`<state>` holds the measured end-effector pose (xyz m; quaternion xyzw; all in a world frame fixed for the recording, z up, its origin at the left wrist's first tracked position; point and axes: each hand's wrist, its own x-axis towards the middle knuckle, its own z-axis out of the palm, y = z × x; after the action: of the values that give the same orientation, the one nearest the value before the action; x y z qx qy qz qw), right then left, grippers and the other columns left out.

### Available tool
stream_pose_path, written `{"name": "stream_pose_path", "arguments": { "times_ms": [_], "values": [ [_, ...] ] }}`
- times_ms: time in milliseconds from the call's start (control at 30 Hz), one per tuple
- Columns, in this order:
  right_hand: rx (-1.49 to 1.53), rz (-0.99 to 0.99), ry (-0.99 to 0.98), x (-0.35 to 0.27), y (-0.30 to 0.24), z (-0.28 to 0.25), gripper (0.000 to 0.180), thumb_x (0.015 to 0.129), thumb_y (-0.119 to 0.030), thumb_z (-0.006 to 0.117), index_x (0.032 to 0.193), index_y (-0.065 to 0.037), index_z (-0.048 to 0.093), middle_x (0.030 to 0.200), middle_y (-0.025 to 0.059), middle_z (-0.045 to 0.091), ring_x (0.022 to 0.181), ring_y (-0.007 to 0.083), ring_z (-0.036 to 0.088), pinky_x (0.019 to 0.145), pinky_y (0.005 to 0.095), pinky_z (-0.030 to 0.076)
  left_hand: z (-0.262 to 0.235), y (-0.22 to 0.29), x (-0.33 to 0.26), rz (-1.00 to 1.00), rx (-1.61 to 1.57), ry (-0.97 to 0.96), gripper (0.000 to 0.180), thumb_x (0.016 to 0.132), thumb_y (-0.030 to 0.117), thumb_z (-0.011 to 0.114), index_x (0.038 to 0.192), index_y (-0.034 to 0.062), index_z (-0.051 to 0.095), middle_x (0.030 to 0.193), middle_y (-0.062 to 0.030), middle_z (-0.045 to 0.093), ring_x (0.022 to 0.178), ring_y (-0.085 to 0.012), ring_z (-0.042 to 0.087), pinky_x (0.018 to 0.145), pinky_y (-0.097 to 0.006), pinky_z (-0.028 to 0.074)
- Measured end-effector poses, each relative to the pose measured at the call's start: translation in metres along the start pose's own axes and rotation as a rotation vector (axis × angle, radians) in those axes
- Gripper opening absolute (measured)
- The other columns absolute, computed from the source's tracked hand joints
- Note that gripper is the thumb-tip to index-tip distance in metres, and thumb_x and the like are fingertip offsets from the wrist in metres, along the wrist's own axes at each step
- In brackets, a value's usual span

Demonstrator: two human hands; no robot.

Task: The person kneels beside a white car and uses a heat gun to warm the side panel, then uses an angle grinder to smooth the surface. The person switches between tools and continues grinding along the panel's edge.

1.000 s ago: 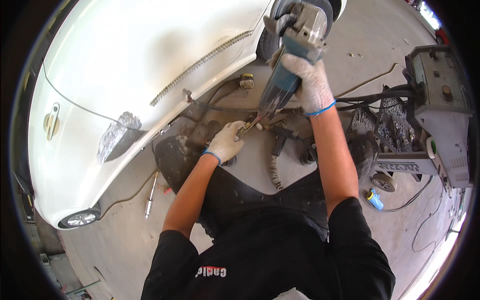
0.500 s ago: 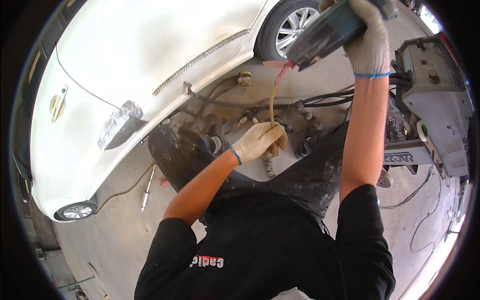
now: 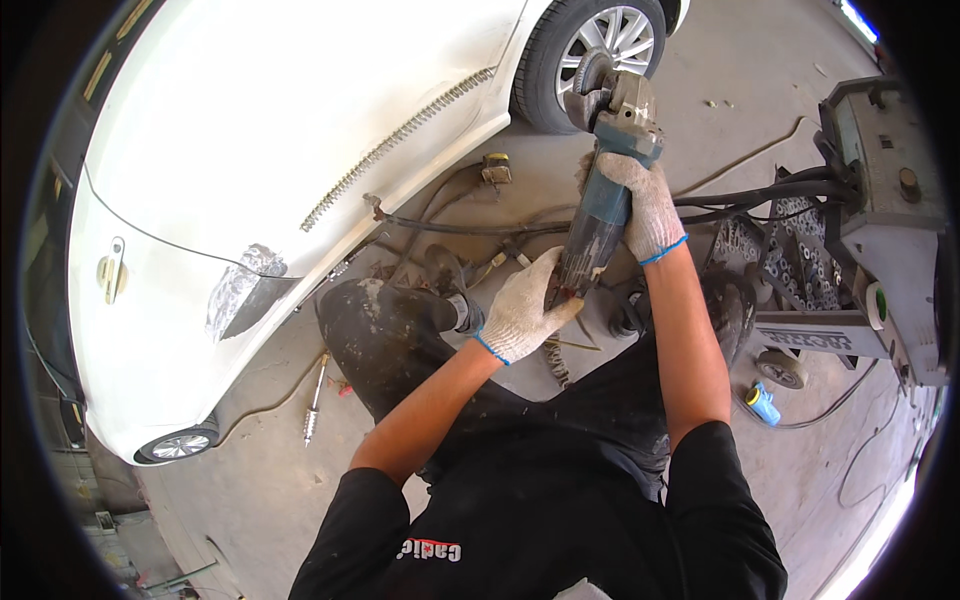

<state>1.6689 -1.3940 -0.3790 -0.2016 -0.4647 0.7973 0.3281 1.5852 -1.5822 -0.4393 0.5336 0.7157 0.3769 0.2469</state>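
An angle grinder, teal and dark with a grey metal head, is held between my two gloved hands above my spread knees. Its head and round disc point away from me, in front of the car's wheel. My right hand is wrapped round the body just behind the head. At the tail end, my left hand closes on the dark rear of the grinder, its thumb along the near side; some of its fingers are hidden. To the left stands a white car with a wavy metal strip along its side.
A bare metal patch shows on the car. Dark cables cross the floor to a grey wheeled machine at the right. A slim metal tool lies left of me, and a blue object lies right.
The grinder has come down and toward the middle, and its head now points away from me. My left hand has moved from the yellowish cord to the grinder's rear.
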Motion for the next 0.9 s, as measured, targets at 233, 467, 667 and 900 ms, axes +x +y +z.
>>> {"name": "stream_pose_path", "arguments": {
  "times_ms": [233, 467, 667, 900],
  "values": [
    [0.195, 0.242, 0.144, 0.016, 0.047, -0.026, 0.036, 0.083, -0.024, 0.069, 0.108, 0.0, 0.059, 0.09, 0.012, 0.066, 0.076, 0.0223, 0.066, 0.071, 0.0347, 0.057, 0.021, -0.011, -0.005, -0.168, -0.273, 0.0, 0.061, 0.088, 0.014, 0.066, 0.14, -0.0009, 0.039, 0.119, -0.0189, 0.063, 0.108, -0.0265, 0.063, 0.097, -0.038, 0.047],
    [-0.136, 0.215, 0.241, 0.015, 0.052, -0.011, 0.033, 0.074, -0.017, 0.078, 0.099, 0.0, 0.066, 0.082, 0.008, 0.066, 0.069, 0.0177, 0.063, 0.063, 0.0331, 0.053, 0.027, -0.026, 0.006, -0.282, -0.166, -0.158, 0.069, 0.079, 0.019, 0.072, 0.136, -0.0016, 0.041, 0.11, -0.0187, 0.066, 0.1, -0.0295, 0.067, 0.093, -0.038, 0.05],
    [-0.28, 0.028, 0.215, 0.04, 0.063, 0.011, 0.033, 0.074, -0.018, 0.078, 0.1, -0.001, 0.066, 0.084, 0.0046, 0.064, 0.072, 0.0148, 0.06, 0.067, 0.0311, 0.051, 0.001, -0.029, 0.076, -0.389, -0.482, -0.037, 0.066, 0.069, 0.016, 0.082, 0.123, -0.0018, 0.047, 0.1, -0.0093, 0.065, 0.088, -0.0176, 0.064, 0.079, -0.033, 0.053],
    [-0.396, 0.026, -0.186, 0.128, 0.034, -0.006, 0.042, 0.072, -0.019, 0.078, 0.106, 0.001, 0.066, 0.092, 0.0065, 0.067, 0.081, 0.0149, 0.061, 0.077, 0.0317, 0.052, 0.008, -0.033, 0.167, -0.273, -0.739, 0.173, 0.056, 0.071, 0.011, 0.085, 0.116, 0.0055, 0.053, 0.095, -0.0057, 0.067, 0.073, -0.0137, 0.066, 0.058, -0.029, 0.055]
  ]
}}
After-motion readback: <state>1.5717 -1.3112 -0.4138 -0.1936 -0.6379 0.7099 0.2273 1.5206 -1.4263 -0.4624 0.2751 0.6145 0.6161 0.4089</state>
